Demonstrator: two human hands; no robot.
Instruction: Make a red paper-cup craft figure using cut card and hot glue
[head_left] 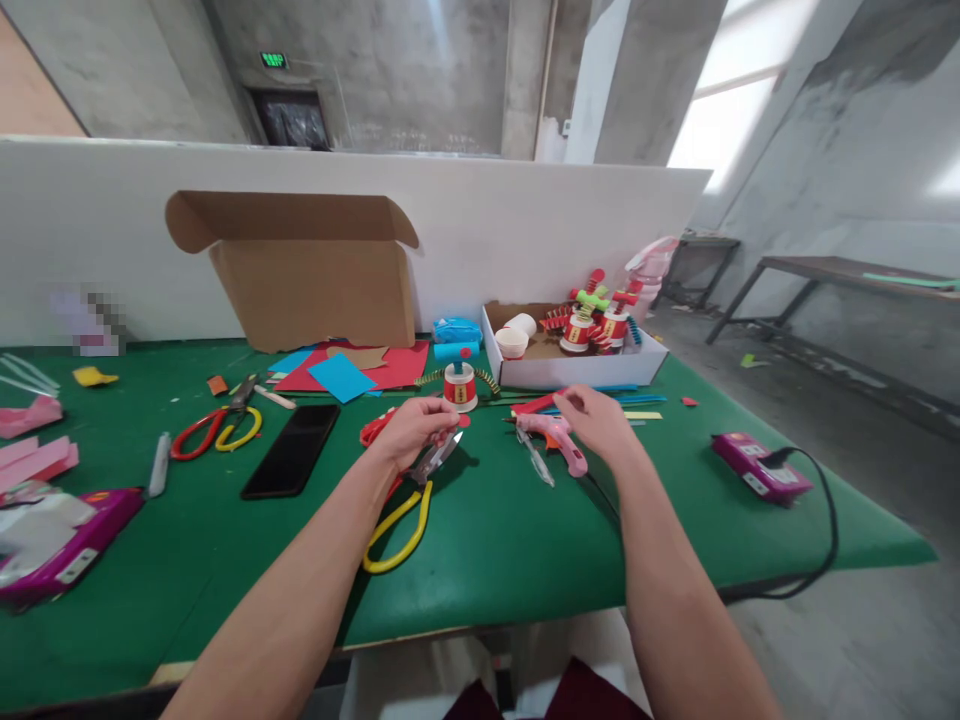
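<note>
My left hand [418, 432] is closed in a pinch, with a small red paper disc [464, 421] at its fingertips. Below it lie scissors [439, 458] with one yellow handle loop showing. Just beyond stands a paper-cup figure [460, 387] with a red wrap and coiled paper arms. My right hand [596, 418] has its fingers pressed together at the end of a red paper strip [532, 405]; whether they grip it is hidden. Under and beside that hand rests a pink glue gun [553, 430], next to a clear pen-like item [538, 462].
A white box [577, 374] holds cups and finished-looking figures. An open cardboard box [319, 290], blue paper [341, 377], a black phone [291, 452] and red-yellow scissors [238, 415] occupy the left. A purple pack [759, 467] with a black cable sits right.
</note>
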